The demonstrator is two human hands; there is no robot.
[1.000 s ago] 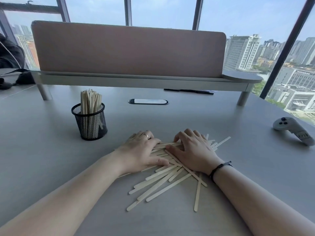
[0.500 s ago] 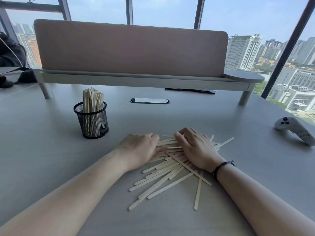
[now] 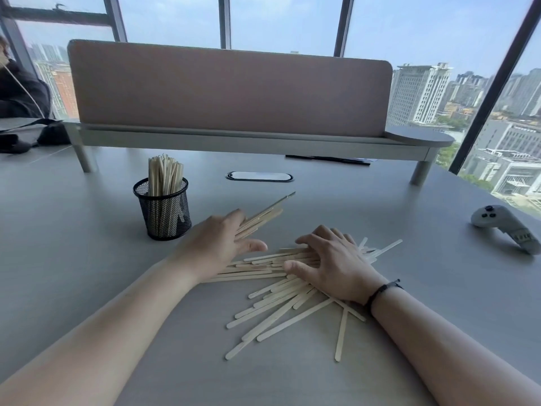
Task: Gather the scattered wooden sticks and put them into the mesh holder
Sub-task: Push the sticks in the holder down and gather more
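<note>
Bare table around mesh holder

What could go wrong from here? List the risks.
The left hand holds its bundle of sticks loosely fanned, so some may slip out in transit. The mesh holder is already crowded with upright sticks, so the bundle could jam or tip it. The right hand may scatter the pile.

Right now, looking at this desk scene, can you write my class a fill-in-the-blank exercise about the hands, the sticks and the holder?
1. The left hand holds a bundle of flat pale wooden sticks lifted off the ____.
2. The right hand rests on the scattered pile of wooden sticks, with a black band on its ____.
3. The black mesh holder stands ____ and already contains sticks.
4. A white game controller lies to the ____ of the pile.

Missing words: table; wrist; upright; right
</note>
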